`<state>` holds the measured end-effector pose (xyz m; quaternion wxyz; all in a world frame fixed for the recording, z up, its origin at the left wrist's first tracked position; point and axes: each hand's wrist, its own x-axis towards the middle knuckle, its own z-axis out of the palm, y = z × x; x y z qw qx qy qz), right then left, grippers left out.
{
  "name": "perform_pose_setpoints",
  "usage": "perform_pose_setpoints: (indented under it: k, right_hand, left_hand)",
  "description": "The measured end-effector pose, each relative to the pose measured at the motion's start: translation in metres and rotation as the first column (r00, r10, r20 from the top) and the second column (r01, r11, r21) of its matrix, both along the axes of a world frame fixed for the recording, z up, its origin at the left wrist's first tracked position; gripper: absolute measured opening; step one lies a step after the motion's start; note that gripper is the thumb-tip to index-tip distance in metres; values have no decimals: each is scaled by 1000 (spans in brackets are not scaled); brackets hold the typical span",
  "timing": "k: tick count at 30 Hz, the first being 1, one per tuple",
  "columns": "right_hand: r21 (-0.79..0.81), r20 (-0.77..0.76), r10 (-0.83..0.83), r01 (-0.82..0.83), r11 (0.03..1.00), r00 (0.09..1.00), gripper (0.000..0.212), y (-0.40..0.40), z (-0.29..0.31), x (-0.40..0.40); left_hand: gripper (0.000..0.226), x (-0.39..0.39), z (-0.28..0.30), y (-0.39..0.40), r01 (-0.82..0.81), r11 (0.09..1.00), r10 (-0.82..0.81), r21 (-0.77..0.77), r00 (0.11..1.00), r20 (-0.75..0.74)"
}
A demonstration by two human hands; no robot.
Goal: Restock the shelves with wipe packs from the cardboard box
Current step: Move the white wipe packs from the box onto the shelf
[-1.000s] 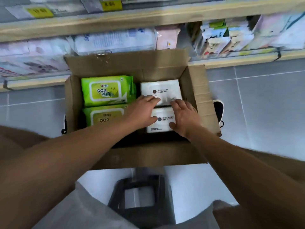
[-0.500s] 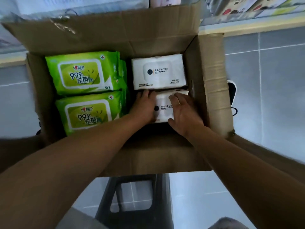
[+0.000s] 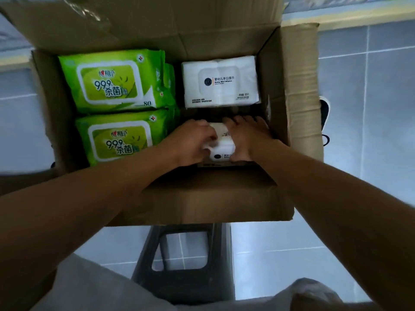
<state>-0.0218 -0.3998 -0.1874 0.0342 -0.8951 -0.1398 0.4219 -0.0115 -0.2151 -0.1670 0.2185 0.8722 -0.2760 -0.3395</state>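
Both hands gripping a white wipe pack in the near right corner of the box.

I am seeing my left hand (image 3: 190,140) and right hand (image 3: 248,136) curling their fingers round the near white wipe pack (image 3: 221,148), a soft, glossy plastic pillow that is dimpling under the squeeze and sitting tilted between them. Just beyond it, the far white wipe pack (image 3: 221,81) is lying flat, rectangular, with a moulded lid outline. Two green wipe packs (image 3: 112,83) are filling the left side, crinkly film with rounded label flaps. The cardboard box (image 3: 298,86), matte brown with taped, creased flaps standing open, is resting on a dark plastic stool (image 3: 182,274) over smooth grey floor tiles (image 3: 370,131).
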Motion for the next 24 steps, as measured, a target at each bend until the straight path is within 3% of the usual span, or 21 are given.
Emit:
perform_pose_setpoints:
  k: [4,6,11,13,16,18,21,24]
  right_hand:
    - [11,35,15,-16,1000,999,95,0,5,-3]
    - [15,42,12,-13,1000,999,93,1,8,-6]
    - [22,64,4,-5,1000,998,89,1,12,-10]
    - [32,77,-3,0,999,997,89,0,11,-12]
    - [42,114,-17,13,999,993,85,0,9,-15]
    - [44,155,-11,4,999,988,85,0,5,-19]
    - [28,203,9,-15,999,979,88,-2,-1,-27]
    - [18,258,6,-11,1000,966,88,-3,-5,-33]
  left_hand:
    - [52,53,1,-10,-232,972,233,-22,962,144]
    - [69,79,-6,-17,-239,970,229,35,955,189]
    - [102,101,-35,-30,-144,958,117,248,986,120]
    - [101,100,-39,-34,-214,928,173,304,972,156]
    - [80,96,-34,-35,-260,891,216,371,964,156]
    - [74,91,-35,-30,-239,920,208,309,969,132]
    - [67,88,-38,-31,-287,950,293,121,955,-38]
    - [84,96,-38,-40,-232,949,260,214,958,-117]
